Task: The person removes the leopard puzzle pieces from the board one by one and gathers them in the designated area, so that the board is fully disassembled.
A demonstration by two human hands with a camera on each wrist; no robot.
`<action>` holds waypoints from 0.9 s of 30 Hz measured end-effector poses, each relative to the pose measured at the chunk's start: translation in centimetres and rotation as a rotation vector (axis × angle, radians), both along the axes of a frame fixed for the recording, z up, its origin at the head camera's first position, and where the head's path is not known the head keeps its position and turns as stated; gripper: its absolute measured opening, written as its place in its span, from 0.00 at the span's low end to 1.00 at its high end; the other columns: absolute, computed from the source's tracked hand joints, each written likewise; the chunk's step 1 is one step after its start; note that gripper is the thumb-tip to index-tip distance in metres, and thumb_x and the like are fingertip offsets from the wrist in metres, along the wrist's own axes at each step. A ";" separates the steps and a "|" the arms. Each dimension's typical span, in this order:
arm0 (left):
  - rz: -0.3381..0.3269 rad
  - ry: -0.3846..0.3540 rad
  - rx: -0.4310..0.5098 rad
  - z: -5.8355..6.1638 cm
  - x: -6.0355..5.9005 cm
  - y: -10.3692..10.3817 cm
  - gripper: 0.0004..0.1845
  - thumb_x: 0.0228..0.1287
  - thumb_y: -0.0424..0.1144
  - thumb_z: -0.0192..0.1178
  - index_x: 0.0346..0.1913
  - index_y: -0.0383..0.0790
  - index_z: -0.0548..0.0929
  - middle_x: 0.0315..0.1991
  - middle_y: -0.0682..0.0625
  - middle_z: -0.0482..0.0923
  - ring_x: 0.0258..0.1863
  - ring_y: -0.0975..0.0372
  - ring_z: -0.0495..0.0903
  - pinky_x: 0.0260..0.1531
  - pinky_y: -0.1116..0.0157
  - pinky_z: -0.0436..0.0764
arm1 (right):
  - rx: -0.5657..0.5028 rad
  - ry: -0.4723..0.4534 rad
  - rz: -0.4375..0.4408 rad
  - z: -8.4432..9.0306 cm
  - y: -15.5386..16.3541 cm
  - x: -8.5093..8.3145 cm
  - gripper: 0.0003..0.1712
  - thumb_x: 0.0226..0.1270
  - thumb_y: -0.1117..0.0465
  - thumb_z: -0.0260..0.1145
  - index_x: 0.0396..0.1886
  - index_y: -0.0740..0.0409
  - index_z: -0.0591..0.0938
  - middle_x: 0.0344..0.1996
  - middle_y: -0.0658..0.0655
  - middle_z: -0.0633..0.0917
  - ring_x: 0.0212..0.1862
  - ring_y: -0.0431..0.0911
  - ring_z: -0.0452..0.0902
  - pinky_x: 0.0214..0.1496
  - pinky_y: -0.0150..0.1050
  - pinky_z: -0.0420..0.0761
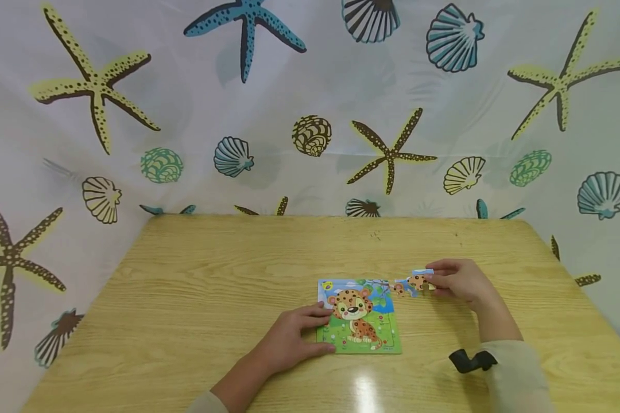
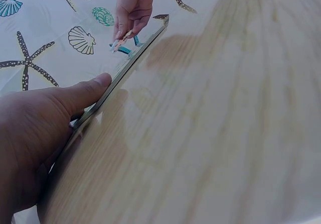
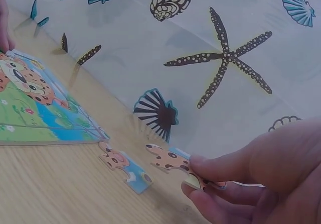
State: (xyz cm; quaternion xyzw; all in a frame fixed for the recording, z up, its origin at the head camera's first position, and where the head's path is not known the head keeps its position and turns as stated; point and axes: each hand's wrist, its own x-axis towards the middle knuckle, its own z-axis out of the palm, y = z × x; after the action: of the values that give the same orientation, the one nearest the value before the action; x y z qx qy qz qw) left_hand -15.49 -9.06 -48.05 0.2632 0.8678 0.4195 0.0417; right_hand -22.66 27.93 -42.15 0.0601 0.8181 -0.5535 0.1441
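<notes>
A square leopard puzzle (image 1: 359,321) lies flat on the wooden table. Along its left edge rests my left hand (image 1: 294,338), fingers on the upper part of that side and thumb near the lower corner. My right hand (image 1: 457,282) pinches a spotted puzzle piece (image 1: 418,281) between thumb and fingers, right of the puzzle. A second puzzle piece (image 3: 126,168), spotted and blue, lies on the table between the puzzle's corner and the held piece. In the left wrist view, the left thumb (image 2: 95,87) touches the puzzle's thin edge; the other fingers are mostly hidden.
The wooden table (image 1: 212,275) extends around the puzzle on all sides. A white curtain (image 1: 196,103) printed with starfish and shells hangs behind and beside it. A black strap end (image 1: 472,361) sticks out from the right sleeve.
</notes>
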 end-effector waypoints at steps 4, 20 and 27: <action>0.000 0.010 0.007 -0.1 0.0 0.0 0.32 0.53 0.53 0.74 0.57 0.36 0.84 0.63 0.51 0.79 0.71 0.54 0.71 0.69 0.47 0.71 | 0.007 -0.005 -0.011 0.0 0.8 0.0 0.28 0.70 0.64 0.67 0.65 0.72 0.73 0.41 0.52 0.86 0.38 0.37 0.84 0.43 0.36 0.89; 0.000 0.007 0.006 0.1 0.1 0.1 0.33 0.54 0.54 0.74 0.57 0.35 0.84 0.64 0.51 0.79 0.71 0.53 0.71 0.69 0.47 0.71 | 0.208 0.034 -0.077 -1.5 1.6 -0.4 0.25 0.61 0.61 0.74 0.53 0.71 0.79 0.34 0.53 0.86 0.33 0.40 0.79 0.34 0.31 0.83; -0.009 0.019 0.008 0.0 0.0 -0.1 0.32 0.54 0.53 0.74 0.57 0.35 0.84 0.63 0.51 0.79 0.71 0.54 0.71 0.70 0.48 0.71 | 0.349 0.061 -0.075 -1.2 1.2 0.0 0.24 0.58 0.59 0.77 0.48 0.68 0.80 0.37 0.58 0.83 0.37 0.48 0.77 0.35 0.34 0.78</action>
State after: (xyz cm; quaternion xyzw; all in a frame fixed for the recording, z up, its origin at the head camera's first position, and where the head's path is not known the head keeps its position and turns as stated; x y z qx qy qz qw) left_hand -15.48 -9.20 -48.01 0.2712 0.8652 0.4203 0.0342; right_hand -22.68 29.18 -43.36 0.0979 0.9029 -0.4096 0.0860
